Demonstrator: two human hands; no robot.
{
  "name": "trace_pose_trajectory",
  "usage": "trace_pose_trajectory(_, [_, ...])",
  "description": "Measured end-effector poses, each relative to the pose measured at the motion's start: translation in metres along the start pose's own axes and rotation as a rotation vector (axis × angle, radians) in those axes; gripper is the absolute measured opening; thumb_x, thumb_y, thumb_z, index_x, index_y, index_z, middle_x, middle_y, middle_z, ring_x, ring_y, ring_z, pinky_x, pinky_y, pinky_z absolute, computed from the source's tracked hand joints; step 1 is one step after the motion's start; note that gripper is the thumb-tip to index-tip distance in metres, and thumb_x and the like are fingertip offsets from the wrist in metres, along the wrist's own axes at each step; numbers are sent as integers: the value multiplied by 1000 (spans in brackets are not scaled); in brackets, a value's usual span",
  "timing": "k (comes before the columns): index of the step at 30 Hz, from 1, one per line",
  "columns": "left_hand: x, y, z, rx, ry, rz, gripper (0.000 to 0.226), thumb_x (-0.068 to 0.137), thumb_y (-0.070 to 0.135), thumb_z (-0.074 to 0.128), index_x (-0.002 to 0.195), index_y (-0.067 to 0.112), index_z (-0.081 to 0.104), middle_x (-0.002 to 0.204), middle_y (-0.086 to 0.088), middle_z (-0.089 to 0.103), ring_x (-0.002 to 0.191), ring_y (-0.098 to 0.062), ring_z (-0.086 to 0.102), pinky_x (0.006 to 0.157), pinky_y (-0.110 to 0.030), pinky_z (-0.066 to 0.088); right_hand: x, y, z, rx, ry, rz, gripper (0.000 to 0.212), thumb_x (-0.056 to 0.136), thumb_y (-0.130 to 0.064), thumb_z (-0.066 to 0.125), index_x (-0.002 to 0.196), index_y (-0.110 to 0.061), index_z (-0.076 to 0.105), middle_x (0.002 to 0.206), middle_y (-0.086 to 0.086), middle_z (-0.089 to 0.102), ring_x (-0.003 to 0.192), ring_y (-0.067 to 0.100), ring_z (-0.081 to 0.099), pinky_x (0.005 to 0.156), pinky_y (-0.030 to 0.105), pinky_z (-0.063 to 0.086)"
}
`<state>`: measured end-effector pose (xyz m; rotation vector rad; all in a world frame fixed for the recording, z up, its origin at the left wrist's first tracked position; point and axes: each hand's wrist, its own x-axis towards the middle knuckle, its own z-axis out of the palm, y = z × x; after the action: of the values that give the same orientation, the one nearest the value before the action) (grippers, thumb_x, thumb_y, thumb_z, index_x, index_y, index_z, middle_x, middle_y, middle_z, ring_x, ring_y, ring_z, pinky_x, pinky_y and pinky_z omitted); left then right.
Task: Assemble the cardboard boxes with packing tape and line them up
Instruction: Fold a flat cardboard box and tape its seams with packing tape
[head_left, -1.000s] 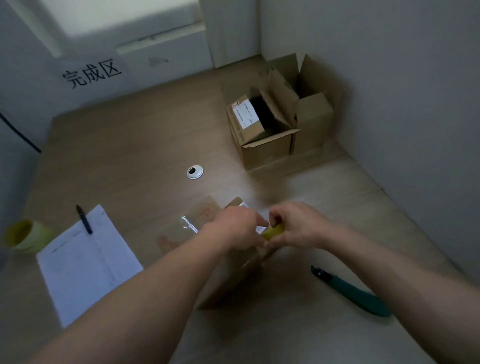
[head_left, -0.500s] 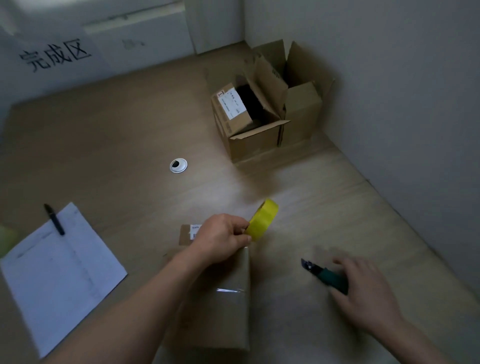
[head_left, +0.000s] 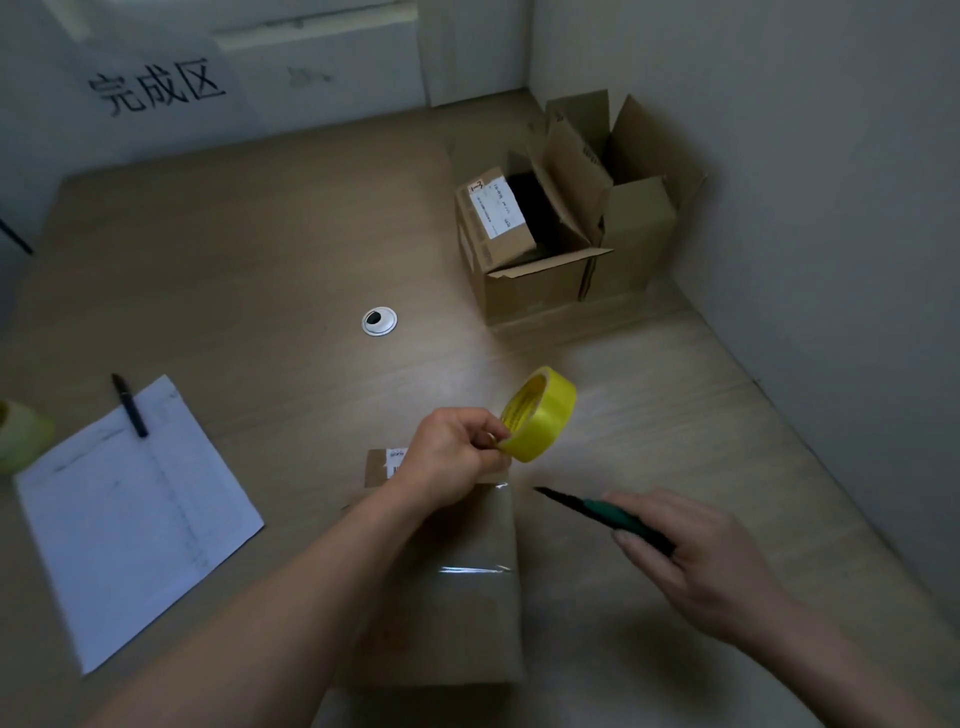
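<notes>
A wood-grain tabletop (head_left: 249, 249) is set into a corner formed by pale grey walls. The right wall (head_left: 779, 156) is plain. On the far wall a sheet with the characters 完成区 (head_left: 156, 85) is fixed, and a white ledge (head_left: 311, 31) is seen above it. A round white cable grommet (head_left: 379, 321) is let into the surface. The scene is dimly lit, with one brighter patch near the table's middle.

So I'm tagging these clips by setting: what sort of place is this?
Probably a small packing or parcel workstation, not a home. A wall sign reads "完成区" (finished area), assembled cardboard boxes stand in the table's corner, and the left hand holds a tape roll over a flattened box.
</notes>
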<state>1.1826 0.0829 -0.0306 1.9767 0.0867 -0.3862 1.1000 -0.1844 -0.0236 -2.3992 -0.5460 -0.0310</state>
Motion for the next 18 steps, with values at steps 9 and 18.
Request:
trace_pose_trajectory(9, [-3, 1, 0, 40, 20, 29, 32, 70, 1, 81, 72, 31, 69, 62, 6, 59, 49, -1, 46, 57, -20, 38, 36, 4, 5, -181, -95, -61, 35, 86, -47, 50, 119, -40, 60, 84, -14, 60, 70, 14, 62, 48, 33, 49])
trace_pose_trajectory(18, [-3, 2, 1, 52, 26, 42, 35, 70, 0, 81, 70, 33, 68, 62, 8, 58, 49, 0, 46, 58, -20, 40, 52, 15, 24, -334, -144, -161, 30, 84, -47, 49, 109, -37, 62, 76, -9, 59, 60, 21, 62, 39, 31, 44])
